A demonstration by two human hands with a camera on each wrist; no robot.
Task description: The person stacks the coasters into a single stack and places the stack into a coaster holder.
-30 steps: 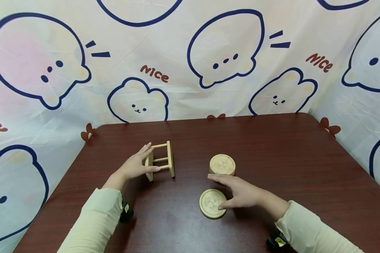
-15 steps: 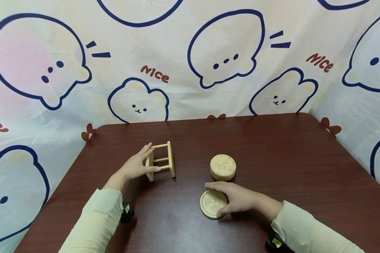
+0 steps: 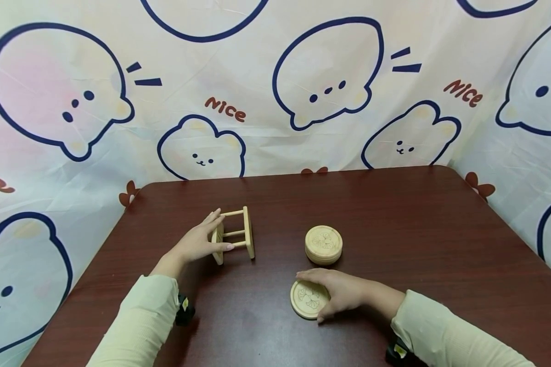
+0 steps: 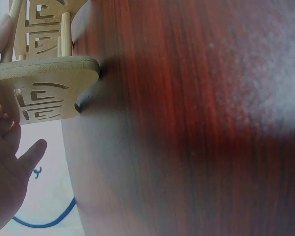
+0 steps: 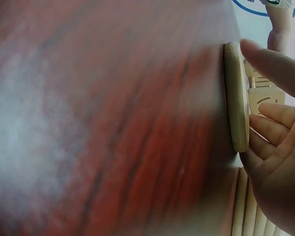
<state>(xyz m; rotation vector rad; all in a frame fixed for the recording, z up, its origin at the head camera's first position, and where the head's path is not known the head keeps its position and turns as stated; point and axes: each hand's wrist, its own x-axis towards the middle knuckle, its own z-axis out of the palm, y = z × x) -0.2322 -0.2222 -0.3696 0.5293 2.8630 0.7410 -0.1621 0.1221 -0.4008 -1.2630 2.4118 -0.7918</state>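
Observation:
A pale wooden coaster holder [image 3: 235,233], two slotted end panels joined by thin rods, stands on the table at the left. My left hand [image 3: 196,242] grips its left panel, thumb along the near rod; in the left wrist view some fingers are hidden behind the slotted panel [image 4: 42,98]. A round wooden coaster [image 3: 306,299] with a carved flower pattern lies flat nearer to me. My right hand [image 3: 344,290] spans it, index finger at the far edge and thumb at the near edge. The right wrist view shows the coaster [image 5: 237,98] edge-on between thumb and fingers.
Just behind the right hand sits a stack of several matching coasters [image 3: 323,244]. Everything rests on a dark reddish-brown table [image 3: 395,214] with rounded far corners. A cloth with cartoon drawings [image 3: 275,102] hangs behind and beside it.
My right hand has come down and toward me, off the front of the coaster stack and around the single coaster. The left hand stays on the coaster holder.

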